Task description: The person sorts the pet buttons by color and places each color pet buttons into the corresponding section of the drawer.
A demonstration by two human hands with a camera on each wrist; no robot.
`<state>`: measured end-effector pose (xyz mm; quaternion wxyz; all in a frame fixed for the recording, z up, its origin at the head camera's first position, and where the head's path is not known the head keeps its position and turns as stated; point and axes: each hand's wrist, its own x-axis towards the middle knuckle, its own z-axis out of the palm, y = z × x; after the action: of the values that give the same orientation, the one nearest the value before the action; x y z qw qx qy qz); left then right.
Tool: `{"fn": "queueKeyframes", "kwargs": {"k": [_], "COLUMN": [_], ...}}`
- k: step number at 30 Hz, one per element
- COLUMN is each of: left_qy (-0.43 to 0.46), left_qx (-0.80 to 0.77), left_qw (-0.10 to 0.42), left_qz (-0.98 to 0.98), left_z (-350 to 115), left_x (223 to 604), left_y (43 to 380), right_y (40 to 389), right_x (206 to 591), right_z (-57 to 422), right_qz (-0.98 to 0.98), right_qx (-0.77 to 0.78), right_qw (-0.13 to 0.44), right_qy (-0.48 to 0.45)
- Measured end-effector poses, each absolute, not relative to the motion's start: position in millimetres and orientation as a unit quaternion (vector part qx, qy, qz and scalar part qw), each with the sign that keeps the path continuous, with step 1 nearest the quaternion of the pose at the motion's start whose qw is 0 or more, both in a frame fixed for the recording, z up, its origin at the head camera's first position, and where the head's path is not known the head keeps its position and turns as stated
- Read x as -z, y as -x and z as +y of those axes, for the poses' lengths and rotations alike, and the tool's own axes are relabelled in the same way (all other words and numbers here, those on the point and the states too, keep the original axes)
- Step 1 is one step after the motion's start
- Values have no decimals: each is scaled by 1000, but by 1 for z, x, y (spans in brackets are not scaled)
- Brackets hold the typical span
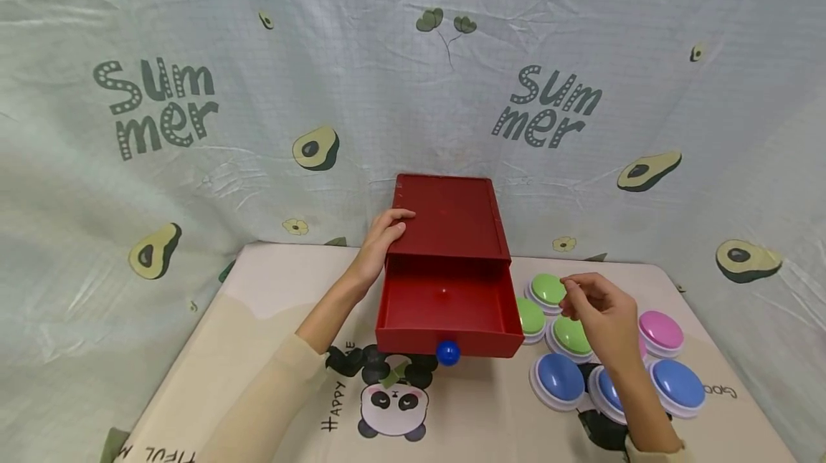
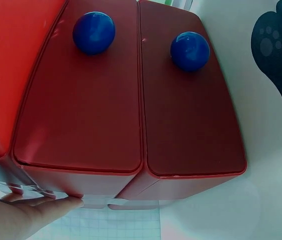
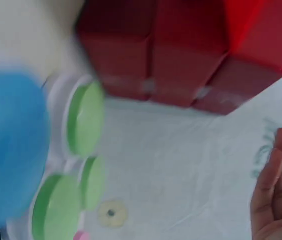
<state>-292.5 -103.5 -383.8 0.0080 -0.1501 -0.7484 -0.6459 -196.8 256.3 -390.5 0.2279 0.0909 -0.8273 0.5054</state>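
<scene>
A red drawer cabinet (image 1: 445,216) stands against the back cloth, its top drawer (image 1: 413,342) pulled out. On the drawer's front is a blue knob (image 1: 448,352). My left hand (image 1: 377,248) rests on the cabinet's left side, fingers reaching over its top edge. In the left wrist view, two lower drawers (image 2: 83,110) are pushed in, each with a blue knob. My right hand (image 1: 603,312) is above the round push buttons, right of the cabinet, fingers loosely bent and holding nothing. Under and beside it are green buttons (image 1: 571,335), blue ones (image 1: 560,377) and pink ones (image 1: 661,329).
The light table mat (image 1: 503,420) carries a printed panda (image 1: 394,406) in front of the drawer. Behind and at both sides hangs a pale cloth (image 1: 361,76) with avocado and lettering prints. The buttons, on white bases, sit close together on the right half.
</scene>
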Motion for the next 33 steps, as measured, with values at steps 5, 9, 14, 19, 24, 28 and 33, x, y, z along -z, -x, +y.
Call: {"fn": "queueKeyframes", "kwargs": {"k": [5, 9, 14, 19, 24, 28, 33], "left_qy": [154, 152, 150, 150, 149, 151, 149], "left_qx": [648, 646, 644, 646, 649, 649, 649], "left_qw": [10, 9, 10, 7, 10, 10, 10], "left_qz": [-745, -748, -750, -748, -746, -746, -746], "left_z": [-103, -103, -104, -104, -103, -102, -104], "left_x": [384, 385, 386, 386, 387, 387, 387], "left_y": [292, 293, 292, 292, 293, 294, 294], "right_y": [238, 266, 286, 296, 302, 302, 303], "right_x": [402, 412, 424, 432, 440, 448, 456], "right_z": [282, 297, 303, 306, 308, 309, 310], "right_qz": [-912, -934, -946, -953, -950, -952, -953], "right_qx": [-371, -324, -285, -261, -264, -259, -256], "right_qw": [143, 60, 0, -67, -118, -122, -99], "right_qy": [-99, -140, -156, -139, -119, -107, -126]}}
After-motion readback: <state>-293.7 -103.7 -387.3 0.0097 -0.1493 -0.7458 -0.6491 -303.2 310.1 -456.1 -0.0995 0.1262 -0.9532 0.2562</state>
